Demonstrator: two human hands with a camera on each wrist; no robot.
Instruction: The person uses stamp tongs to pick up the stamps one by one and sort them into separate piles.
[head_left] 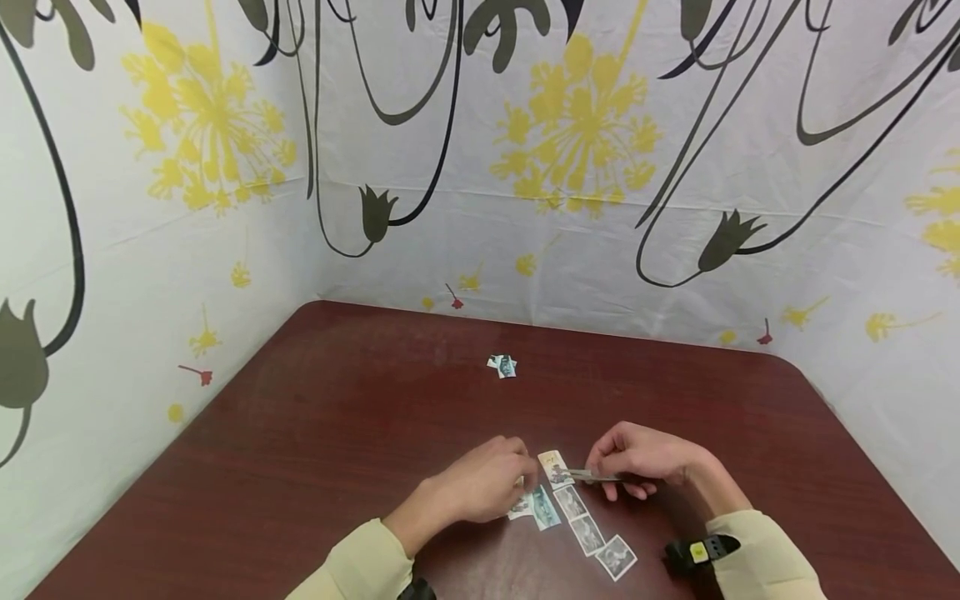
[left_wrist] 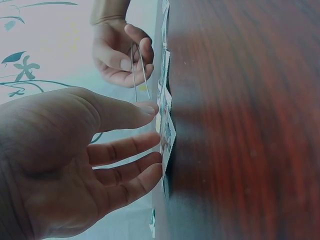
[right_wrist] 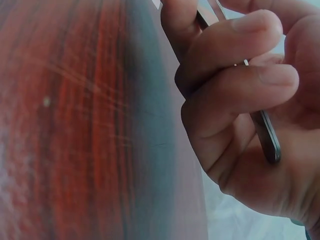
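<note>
Tweezers (head_left: 596,477) are held in my right hand (head_left: 637,460), their tips at the right edge of a cream stamp (head_left: 553,467). In the right wrist view, fingers curl around the tweezers (right_wrist: 268,137). The left wrist view shows the two prongs spread apart. My left hand (head_left: 483,479) is just left of the cream stamp, thumb and fingers extended loosely by the stamps (left_wrist: 169,132); whether they touch is unclear. Below it lie a blue stamp (head_left: 545,508) and another stamp (head_left: 519,506), partly hidden by the hand. Grey stamps (head_left: 587,534) run diagonally toward me.
A small cluster of bluish stamps (head_left: 504,365) lies farther back on the dark red-brown table (head_left: 360,392). White cloth (head_left: 465,233) with yellow and grey plant prints hangs behind and beside the table.
</note>
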